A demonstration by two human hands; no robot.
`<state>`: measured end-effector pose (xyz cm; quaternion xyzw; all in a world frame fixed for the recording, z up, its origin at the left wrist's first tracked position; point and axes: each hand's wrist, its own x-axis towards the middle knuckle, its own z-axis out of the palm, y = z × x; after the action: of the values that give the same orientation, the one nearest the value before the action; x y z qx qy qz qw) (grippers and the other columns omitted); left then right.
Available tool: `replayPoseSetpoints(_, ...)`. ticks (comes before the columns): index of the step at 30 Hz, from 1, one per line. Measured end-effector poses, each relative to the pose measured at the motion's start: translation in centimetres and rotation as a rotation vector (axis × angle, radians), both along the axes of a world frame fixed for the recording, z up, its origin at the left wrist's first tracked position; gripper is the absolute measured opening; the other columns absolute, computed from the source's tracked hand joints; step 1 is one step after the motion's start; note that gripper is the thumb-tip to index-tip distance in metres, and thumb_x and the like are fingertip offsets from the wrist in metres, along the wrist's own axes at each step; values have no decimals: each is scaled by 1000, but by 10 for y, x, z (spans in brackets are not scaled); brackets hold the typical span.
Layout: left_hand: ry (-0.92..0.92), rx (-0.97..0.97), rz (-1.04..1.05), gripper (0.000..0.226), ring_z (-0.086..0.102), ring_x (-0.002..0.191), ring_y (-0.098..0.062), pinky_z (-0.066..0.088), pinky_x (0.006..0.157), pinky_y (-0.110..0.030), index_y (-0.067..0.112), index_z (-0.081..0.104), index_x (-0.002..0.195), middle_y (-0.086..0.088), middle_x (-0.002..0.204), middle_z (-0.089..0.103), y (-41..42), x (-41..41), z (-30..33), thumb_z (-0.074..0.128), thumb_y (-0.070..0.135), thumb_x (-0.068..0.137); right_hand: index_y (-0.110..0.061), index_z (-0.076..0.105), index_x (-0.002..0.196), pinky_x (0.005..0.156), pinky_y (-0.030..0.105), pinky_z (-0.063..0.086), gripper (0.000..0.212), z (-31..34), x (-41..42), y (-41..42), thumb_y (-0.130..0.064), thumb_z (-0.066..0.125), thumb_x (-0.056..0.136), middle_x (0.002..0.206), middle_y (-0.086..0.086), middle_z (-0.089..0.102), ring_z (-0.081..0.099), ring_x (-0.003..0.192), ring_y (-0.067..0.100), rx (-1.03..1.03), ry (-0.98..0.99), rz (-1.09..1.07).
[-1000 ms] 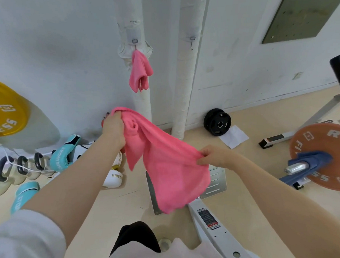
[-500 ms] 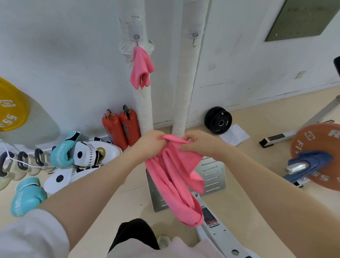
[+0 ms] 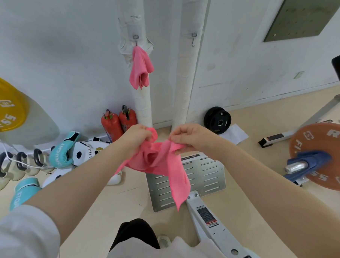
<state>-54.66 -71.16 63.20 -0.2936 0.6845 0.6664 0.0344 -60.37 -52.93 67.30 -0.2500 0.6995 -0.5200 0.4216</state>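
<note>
Left grip and right grip are both closed on a pink cloth, fingers curled into its upper edge, the two close together at chest height. The cloth sags between them in a bunched fold, and one long corner hangs down in front of a slotted metal footplate that stands on the floor.

The floor is pale beige and smooth; it meets a white wall. Two white wrapped pipes run up the wall: the left pipe carries a second pink cloth on a hook, the right pipe a bare hook. Two red fire extinguishers stand at the foot of the left pipe. A black weight plate leans on the wall, with a white sheet just beside it. Teal boxing gloves lie at the left, below a yellow plate. At the right, an orange plate sits on a bar.
</note>
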Motion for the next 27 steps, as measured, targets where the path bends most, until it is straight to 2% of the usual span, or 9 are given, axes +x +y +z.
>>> replayPoseSetpoints(3,-10,148,-30,22,51,65,-22,49,49,-22,-8,55,99,-16,77,54,-1,5,2,42,-15,83,-17,62,101,91,30,48,24,-1,2,-1,-1,64,83,104,19,67,60,91,17,62,45,162)
replayPoseSetpoints(6,-43,125,6,15,57,66,-20,52,52,-22,-6,55,103,-15,80,59,1,8,0,52,-4,88,-6,65,102,85,34,49,19,-9,3,-8,-5,64,83,87,16,66,57,82,16,110,238,19)
replayPoseSetpoints(8,-33,71,7,6,57,65,-18,52,54,-22,0,59,91,-12,78,60,3,9,-1,53,0,90,-5,67,95,79,31,50,12,-16,-1,-10,-8,59,86,76,9,68,61,68,7,153,389,-78)
replayPoseSetpoints(10,-1,46,50,14,56,68,-14,49,62,-23,8,58,81,-8,77,60,5,9,-1,51,4,93,-7,69,93,74,32,50,16,-21,-5,-10,-14,55,89,75,8,69,61,66,4,208,486,-112)
replayPoseSetpoints(14,110,5,145,18,51,72,-10,42,62,-20,17,57,79,0,77,58,7,5,-2,49,14,95,-3,70,102,98,37,39,26,-18,-4,-16,-21,55,91,110,16,60,55,108,26,278,657,-28)
replayPoseSetpoints(17,222,79,175,13,51,69,-12,43,51,-16,18,57,84,-4,82,58,11,4,0,50,14,94,6,63,94,84,44,42,38,-16,5,-22,-30,53,90,87,16,58,53,83,25,213,469,149)
replayPoseSetpoints(20,305,174,167,13,53,64,-10,45,50,-14,17,59,85,-1,75,60,18,5,6,51,10,93,6,63,90,76,37,38,44,-18,11,-25,-37,53,82,80,8,52,45,78,19,94,289,105)
replayPoseSetpoints(23,363,196,111,15,56,53,-4,46,50,-14,14,63,83,7,60,65,25,8,12,54,5,90,6,64,81,67,31,34,30,-17,8,-27,-23,61,86,70,10,48,41,68,18,59,471,-50)
replayPoseSetpoints(27,407,223,58,12,65,56,-4,50,53,-13,6,64,90,5,63,71,32,12,18,53,2,90,-5,67,71,65,28,40,16,-15,5,-27,-17,69,80,63,7,56,47,63,13,37,529,-182)
